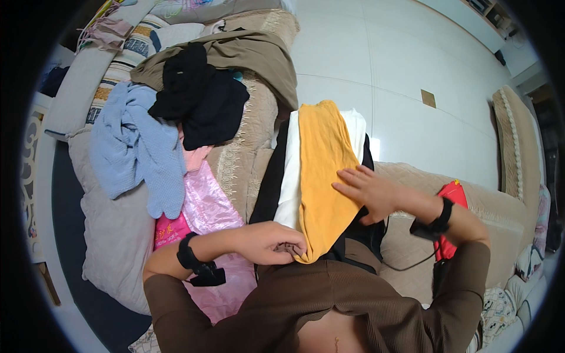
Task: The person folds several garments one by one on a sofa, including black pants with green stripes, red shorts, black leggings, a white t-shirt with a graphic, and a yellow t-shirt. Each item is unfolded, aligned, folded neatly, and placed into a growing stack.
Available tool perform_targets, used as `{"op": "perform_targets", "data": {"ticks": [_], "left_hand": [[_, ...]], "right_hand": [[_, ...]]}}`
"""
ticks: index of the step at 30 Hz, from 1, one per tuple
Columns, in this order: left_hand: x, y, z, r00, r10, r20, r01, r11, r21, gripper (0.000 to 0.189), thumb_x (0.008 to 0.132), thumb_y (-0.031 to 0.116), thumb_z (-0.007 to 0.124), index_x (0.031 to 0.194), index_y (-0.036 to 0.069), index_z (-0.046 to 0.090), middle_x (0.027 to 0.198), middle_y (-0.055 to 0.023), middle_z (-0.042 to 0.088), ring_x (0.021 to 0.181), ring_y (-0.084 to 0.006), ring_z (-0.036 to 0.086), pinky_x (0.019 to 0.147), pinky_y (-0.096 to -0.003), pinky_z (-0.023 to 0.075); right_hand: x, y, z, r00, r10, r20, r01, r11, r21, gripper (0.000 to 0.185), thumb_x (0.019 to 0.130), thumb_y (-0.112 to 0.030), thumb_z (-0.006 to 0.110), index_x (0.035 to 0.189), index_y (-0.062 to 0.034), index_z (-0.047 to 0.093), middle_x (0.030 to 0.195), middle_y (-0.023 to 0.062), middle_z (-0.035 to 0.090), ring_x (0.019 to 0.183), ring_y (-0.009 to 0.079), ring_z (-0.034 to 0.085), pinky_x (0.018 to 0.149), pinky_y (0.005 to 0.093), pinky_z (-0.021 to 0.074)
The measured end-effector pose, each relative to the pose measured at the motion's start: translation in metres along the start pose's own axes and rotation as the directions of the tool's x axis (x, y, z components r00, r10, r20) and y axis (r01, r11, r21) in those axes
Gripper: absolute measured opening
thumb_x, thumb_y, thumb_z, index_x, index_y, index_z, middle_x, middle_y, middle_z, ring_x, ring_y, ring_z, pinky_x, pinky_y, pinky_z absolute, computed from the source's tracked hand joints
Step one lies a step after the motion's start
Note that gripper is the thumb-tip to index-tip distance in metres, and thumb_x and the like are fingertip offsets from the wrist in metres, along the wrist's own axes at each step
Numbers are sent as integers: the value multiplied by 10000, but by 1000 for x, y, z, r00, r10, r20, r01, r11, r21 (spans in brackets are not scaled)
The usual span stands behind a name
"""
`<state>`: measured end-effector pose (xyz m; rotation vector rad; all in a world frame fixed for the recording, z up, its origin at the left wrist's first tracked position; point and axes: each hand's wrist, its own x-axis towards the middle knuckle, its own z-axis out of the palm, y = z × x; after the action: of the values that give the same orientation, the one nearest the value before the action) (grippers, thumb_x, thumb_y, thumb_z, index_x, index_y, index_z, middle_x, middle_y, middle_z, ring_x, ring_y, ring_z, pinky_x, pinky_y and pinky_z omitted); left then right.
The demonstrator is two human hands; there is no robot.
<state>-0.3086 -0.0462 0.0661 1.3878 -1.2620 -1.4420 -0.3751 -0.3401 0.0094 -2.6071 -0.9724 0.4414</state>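
Note:
A mustard-yellow garment (326, 167) lies folded lengthwise in a long strip over my lap. Its near end tapers to a corner close to my waist. My left hand (273, 245) is curled around that corner, its fingertips partly hidden. My right hand (371, 194) rests on the garment's right edge, fingers spread and palm down. Under the yellow cloth is a white garment (290, 172), showing on both sides. Black fabric (269, 181) covers my legs beneath. Each of my wrists carries a black strap with a small device.
To the left, a light-blue knit garment (137, 145), black clothing (203, 101) and an olive-brown garment (251, 53) are heaped on the beige sofa (260, 101). Shiny pink plastic (212, 194) lies beside a grey cushion (110, 238). A red item (454, 194) sits at right, near a black cable (408, 267).

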Motion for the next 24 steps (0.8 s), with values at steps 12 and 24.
{"op": "perform_targets", "data": {"ticks": [12, 24], "left_hand": [[31, 52, -35, 923, 107, 371, -79, 993, -88, 237, 821, 100, 577, 1047, 59, 517, 861, -51, 570, 719, -160, 569, 620, -276, 454], [109, -109, -113, 867, -292, -403, -240, 464, -852, 609, 915, 457, 365, 1277, -33, 357, 1243, -147, 482, 1109, -228, 507, 956, -339, 408]], "right_hand": [[-43, -44, 40, 967, -71, -244, 106, 985, 136, 525, 666, -135, 583, 1173, -29, 500, 1068, 152, 584, 967, 278, 579, 843, 353, 465], [-1, 29, 45, 570, 782, 251, -308, -80, 948, 362, 840, -262, 589, 1058, 24, 546, 825, 42, 563, 697, 98, 512, 622, 258, 434]]}}
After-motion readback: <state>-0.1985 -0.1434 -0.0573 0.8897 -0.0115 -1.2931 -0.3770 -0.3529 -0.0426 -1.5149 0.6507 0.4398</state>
